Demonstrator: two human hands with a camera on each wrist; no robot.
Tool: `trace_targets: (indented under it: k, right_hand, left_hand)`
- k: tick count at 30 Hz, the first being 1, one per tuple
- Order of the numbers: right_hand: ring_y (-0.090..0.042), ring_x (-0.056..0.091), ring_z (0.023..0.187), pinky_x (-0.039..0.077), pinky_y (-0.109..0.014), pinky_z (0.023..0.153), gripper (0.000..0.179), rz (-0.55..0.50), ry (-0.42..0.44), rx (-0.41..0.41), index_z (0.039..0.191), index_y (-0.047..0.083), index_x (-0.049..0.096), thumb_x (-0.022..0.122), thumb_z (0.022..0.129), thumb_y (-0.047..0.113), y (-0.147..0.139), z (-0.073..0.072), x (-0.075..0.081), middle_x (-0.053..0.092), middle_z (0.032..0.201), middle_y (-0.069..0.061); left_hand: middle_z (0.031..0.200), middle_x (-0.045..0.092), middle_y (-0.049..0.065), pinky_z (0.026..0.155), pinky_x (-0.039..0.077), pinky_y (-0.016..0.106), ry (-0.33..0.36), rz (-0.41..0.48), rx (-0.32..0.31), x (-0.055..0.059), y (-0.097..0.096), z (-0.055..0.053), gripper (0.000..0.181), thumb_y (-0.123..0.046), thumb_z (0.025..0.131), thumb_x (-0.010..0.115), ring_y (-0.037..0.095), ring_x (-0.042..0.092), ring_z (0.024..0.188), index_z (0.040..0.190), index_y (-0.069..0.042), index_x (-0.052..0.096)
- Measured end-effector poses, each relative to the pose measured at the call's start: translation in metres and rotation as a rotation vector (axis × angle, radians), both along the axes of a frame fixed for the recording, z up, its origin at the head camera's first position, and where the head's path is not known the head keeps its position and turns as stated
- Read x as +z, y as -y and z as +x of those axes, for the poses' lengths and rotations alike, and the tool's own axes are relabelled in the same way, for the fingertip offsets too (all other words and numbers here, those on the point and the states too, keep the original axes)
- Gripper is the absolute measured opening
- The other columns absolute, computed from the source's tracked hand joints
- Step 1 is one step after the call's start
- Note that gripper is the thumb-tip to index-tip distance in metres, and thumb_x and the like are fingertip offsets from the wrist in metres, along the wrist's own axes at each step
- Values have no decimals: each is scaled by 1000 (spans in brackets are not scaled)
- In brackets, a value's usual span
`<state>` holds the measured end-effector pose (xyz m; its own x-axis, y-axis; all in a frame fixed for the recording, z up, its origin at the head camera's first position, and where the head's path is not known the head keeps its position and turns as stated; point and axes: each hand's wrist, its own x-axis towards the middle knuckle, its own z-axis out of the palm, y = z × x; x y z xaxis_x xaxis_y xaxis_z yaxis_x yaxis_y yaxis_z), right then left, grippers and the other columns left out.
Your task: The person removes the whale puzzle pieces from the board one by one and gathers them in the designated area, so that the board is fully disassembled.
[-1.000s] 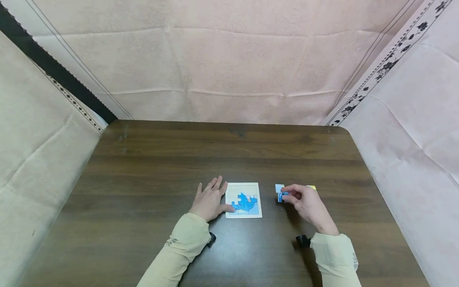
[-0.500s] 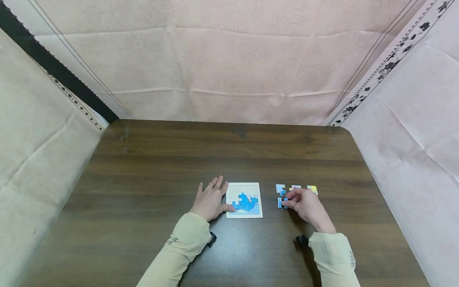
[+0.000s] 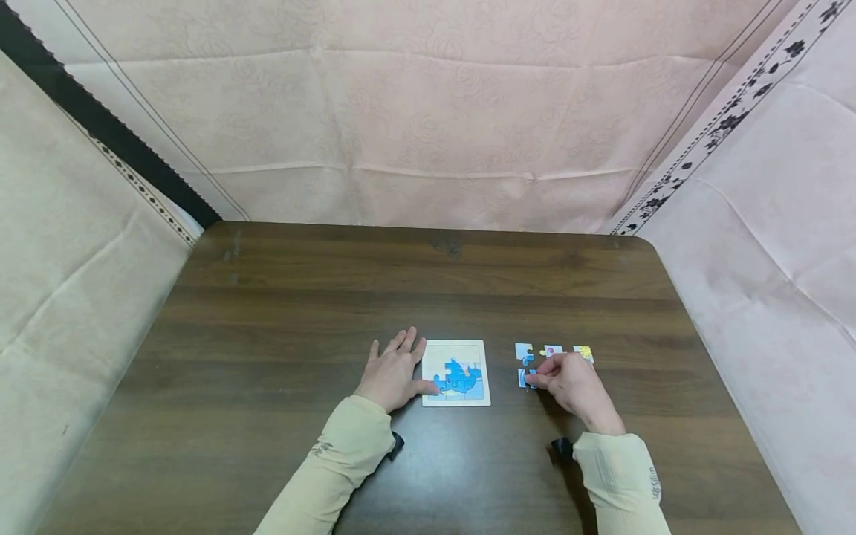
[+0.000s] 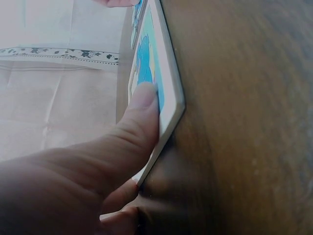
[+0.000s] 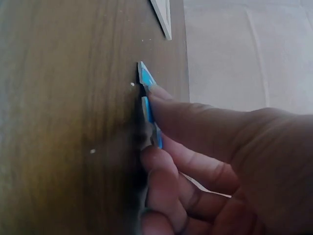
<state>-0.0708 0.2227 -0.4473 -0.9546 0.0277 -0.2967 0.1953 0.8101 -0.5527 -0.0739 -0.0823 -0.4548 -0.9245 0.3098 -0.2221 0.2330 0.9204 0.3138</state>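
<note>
My left hand [image 3: 389,377] lies with fingers spread beside a white puzzle tray [image 3: 461,403], its thumb resting over the tray's left rim. Inside the tray, joined blue pieces [image 3: 461,377] form part of a picture. To the right, my right hand [image 3: 574,386] pinches a small blue puzzle piece [image 5: 149,110] between thumb and fingers, low over the table. Just past the thumb tip lies another blue piece [image 5: 146,76], close to the pinched one. Part of the pinched piece is hidden by the fingers.
Behind the right hand lie a light-blue piece [image 3: 522,350], a piece with a pink patch [image 3: 553,349] and a yellow-patterned piece [image 3: 584,352]. The brown wooden table [image 3: 301,319] has pale cloth [image 3: 428,111] hanging behind it and at both sides.
My right hand has moved slightly toward me and down with the blue piece, uncovering pieces behind it. The left hand and the tray have stayed put.
</note>
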Motion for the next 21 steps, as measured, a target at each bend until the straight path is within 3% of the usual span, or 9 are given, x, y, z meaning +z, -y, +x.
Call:
trace_targets:
  k: [21]
  right_hand:
    - [-17,50,69,40,-29,58,18,-10,8,-27,75,11,72,82,79,25,2,2,2,63,72,2]
  left_hand:
    - [157,27,12,110,19,64,11,9,12,0,-1,1,92,-59,78,71,29,23,145,149,-11,40]
